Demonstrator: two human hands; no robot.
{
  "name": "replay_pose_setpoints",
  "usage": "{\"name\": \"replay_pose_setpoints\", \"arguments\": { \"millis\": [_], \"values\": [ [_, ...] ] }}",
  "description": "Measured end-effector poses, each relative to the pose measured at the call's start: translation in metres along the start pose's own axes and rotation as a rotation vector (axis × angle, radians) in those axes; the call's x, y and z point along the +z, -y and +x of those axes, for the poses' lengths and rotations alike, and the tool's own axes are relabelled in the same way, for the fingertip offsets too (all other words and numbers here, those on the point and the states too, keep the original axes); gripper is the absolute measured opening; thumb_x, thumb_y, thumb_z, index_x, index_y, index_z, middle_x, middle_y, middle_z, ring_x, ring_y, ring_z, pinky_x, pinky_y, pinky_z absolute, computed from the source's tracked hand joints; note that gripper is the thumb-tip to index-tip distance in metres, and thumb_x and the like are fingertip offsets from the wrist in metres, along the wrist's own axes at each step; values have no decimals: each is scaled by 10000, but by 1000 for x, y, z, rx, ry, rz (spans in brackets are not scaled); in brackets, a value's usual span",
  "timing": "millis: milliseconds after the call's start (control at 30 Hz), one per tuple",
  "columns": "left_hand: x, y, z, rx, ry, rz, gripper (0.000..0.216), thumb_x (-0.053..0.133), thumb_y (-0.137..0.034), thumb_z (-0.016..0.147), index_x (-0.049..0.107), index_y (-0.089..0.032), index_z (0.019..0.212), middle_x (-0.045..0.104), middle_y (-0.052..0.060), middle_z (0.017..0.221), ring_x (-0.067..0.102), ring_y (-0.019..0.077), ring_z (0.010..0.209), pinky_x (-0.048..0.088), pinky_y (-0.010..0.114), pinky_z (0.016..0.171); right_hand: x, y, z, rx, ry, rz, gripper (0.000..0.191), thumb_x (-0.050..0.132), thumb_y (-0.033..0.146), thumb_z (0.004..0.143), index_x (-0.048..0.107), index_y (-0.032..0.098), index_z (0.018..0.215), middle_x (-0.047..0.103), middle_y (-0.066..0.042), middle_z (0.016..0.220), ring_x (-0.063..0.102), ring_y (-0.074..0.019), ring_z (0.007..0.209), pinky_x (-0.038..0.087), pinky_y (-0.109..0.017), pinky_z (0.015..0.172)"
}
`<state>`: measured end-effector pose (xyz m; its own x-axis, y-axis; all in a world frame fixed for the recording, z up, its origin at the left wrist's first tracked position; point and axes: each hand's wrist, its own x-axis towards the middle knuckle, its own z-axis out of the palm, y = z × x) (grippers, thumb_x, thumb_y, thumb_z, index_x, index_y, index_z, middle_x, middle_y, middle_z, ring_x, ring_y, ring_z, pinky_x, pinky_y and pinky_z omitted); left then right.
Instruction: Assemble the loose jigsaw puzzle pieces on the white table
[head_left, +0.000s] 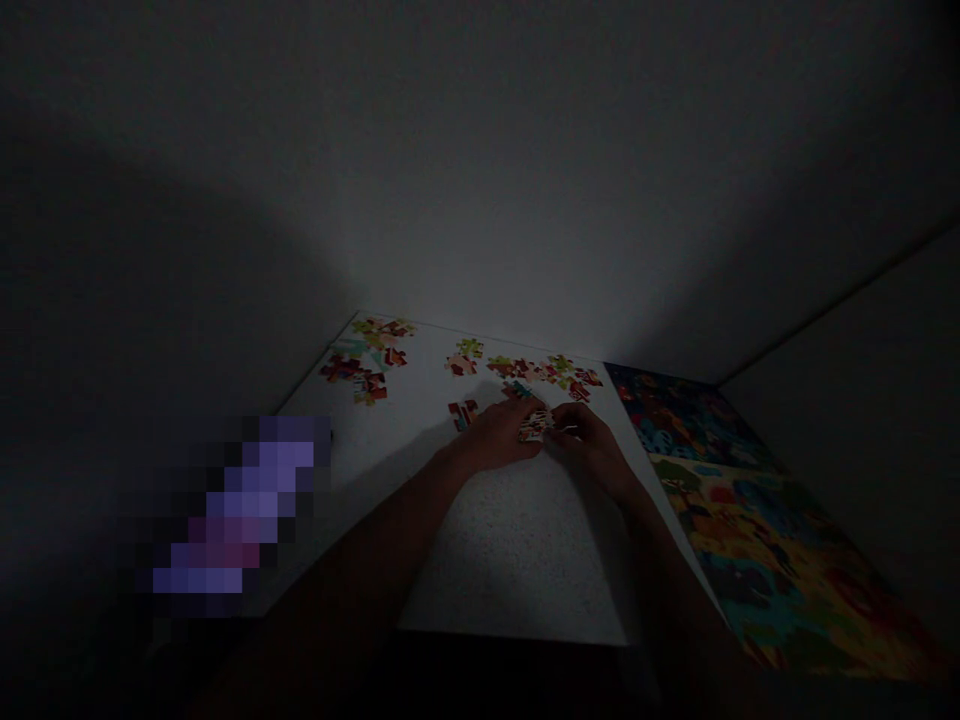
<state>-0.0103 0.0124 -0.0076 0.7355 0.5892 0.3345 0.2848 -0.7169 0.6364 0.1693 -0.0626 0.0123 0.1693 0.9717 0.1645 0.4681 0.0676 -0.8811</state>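
Observation:
The scene is very dark. My left hand [499, 435] and my right hand [592, 445] meet over a white board [510, 550] on the floor. Between their fingertips they pinch a small cluster of joined puzzle pieces [536, 425]. Loose colourful puzzle pieces [544, 370] lie scattered just beyond the hands, and another group of pieces [367, 355] sits at the board's far left corner. A single red piece [463, 412] lies beside my left hand.
A colourful picture sheet [750, 520] lies along the board's right side. A plain wall rises right behind the board. A blurred purple patch [232, 510] sits at the left. The surroundings are in shadow.

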Motion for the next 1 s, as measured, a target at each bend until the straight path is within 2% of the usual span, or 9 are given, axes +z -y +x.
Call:
{"name": "replay_pose_setpoints", "arguments": {
  "millis": [133,233,367,500,667,767,867,1000],
  "values": [
    [1,0,0,-11,-5,15,597,690,-289,787,473,-178,1333,596,120,1326,568,281,1222,445,419,1039,-8,10,13,-62,-129,-47,243,647,395,723,595,216,878,630,-28,884,595,-191,812,467,-346,758],
    [1,-2,0,-11,-7,15,615,687,-300,783,466,-166,1341,613,126,1296,579,281,1203,456,415,1028,1,40,26,-143,-141,-107,204,617,366,742,604,208,872,634,-34,883,595,-186,798,464,-341,747],
    [2,-3,0,-16,-6,22,452,661,-280,773,563,-185,1204,668,98,1175,634,277,1084,499,421,956,37,88,49,-300,19,-191,140,583,303,783,621,209,880,653,-38,889,595,-178,797,467,-326,748],
    [8,2,0,34,6,-46,296,623,-218,797,630,-213,1092,688,57,1157,618,278,1117,467,404,1004,90,110,77,-329,198,-249,194,563,263,817,631,197,987,663,-66,990,605,-191,876,471,-338,796],
    [11,11,2,19,22,-51,364,603,-218,841,611,-226,1204,673,67,1197,621,287,1110,461,377,1005,165,114,99,-246,416,-474,328,576,198,838,623,163,1161,638,-119,1168,608,-204,1007,462,-336,885],
    [10,11,2,12,39,-36,560,673,-318,807,526,-209,1336,650,107,1239,607,311,1142,459,377,1008,200,110,107,-269,416,-602,338,550,190,870,621,138,1196,611,-153,1241,593,-225,1090,441,-324,926],
    [12,11,1,9,47,-21,651,679,-380,790,489,-175,1378,649,139,1234,603,340,1140,455,402,1010,218,99,113,-288,340,-670,321,466,217,931,628,141,1197,612,-160,1253,580,-249,1129,436,-333,922],
    [18,11,2,-1,35,14,634,638,-422,805,488,-189,1374,650,138,1213,610,350,1116,476,433,974,224,85,117,-298,289,-703,336,396,332,988,664,179,1122,647,-142,1204,605,-250,1068,432,-346,900]
  ]
}}
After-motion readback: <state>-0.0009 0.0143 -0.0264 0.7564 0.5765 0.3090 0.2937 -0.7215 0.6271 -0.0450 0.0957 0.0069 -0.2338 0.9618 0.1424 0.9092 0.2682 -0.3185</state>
